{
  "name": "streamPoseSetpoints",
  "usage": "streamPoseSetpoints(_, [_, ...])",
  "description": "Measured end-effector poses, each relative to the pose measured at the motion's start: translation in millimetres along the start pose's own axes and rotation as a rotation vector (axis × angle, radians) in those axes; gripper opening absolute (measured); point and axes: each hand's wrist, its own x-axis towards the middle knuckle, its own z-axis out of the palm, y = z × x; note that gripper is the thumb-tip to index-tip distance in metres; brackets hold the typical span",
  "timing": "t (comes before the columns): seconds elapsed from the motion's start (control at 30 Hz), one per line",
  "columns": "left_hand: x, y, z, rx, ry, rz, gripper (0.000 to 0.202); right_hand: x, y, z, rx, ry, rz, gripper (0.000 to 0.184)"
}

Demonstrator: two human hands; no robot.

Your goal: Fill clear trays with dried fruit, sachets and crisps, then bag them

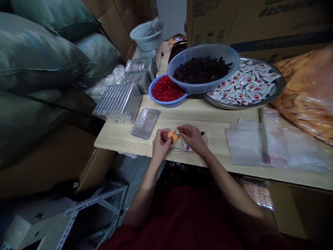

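Pinching a waxy-looking orange chunk [173, 135]

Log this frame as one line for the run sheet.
left hand: pinches orange piece | right hand: beside it, over clear plastic tray | nearby: blue bowl of red pieces

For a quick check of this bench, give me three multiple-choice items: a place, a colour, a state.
1. Where is the diced red fruit?
A. In a cardboard box
B. In a small blue bowl
C. In a plastic bag

2. What colours are the sachets on the round metal tray?
A. White and red
B. Green and yellow
C. Solid black

3. What is the left hand doing?
A. Gripping a spoon
B. Reaching into a bowl
C. Pinching an orange piece

Answers:
1. B, the fruit fills that bowl.
2. A, red marks show on white packets.
3. C, its fingertips hold the piece.
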Motion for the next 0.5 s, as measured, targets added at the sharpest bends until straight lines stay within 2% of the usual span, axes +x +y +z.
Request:
streamPoseSetpoints(0.07, [-4.2, -3.2, 7.0, 0.076, 0.064, 0.009, 0.025, -6.6, 1.4, -1.2, -0.076, 0.048, -0.036, 0.019])
streamPoseSetpoints(0.2, [-11.6, 0.9, 19.6, 0.323, 0.051, 0.118, 0.011, -20.0, 4.6, -3.9, -0.165, 0.013, -0.113, 0.019])
streamPoseSetpoints(0.37, [-11.2, 0.8, 22.7, 0.718, 0.094, 0.29, 0.015, -26.0, 11.5, 0.2, -0.184, -0.02, -0.142, 0.019])
streamPoseSetpoints(0.43, [-9.1, -1.2, 20.1, 0.778, 0.112, 0.328, 0.014, -26.6, 10.1, 1.6, -0.172, -0.021, -0.144, 0.018])
streamPoseSetpoints(0.5, [-7.8, -1.8, 17.0, 0.73, 0.111, 0.366, 0.014, -27.3, 2.5, -2.4, -0.156, -0.017, -0.157, 0.018])
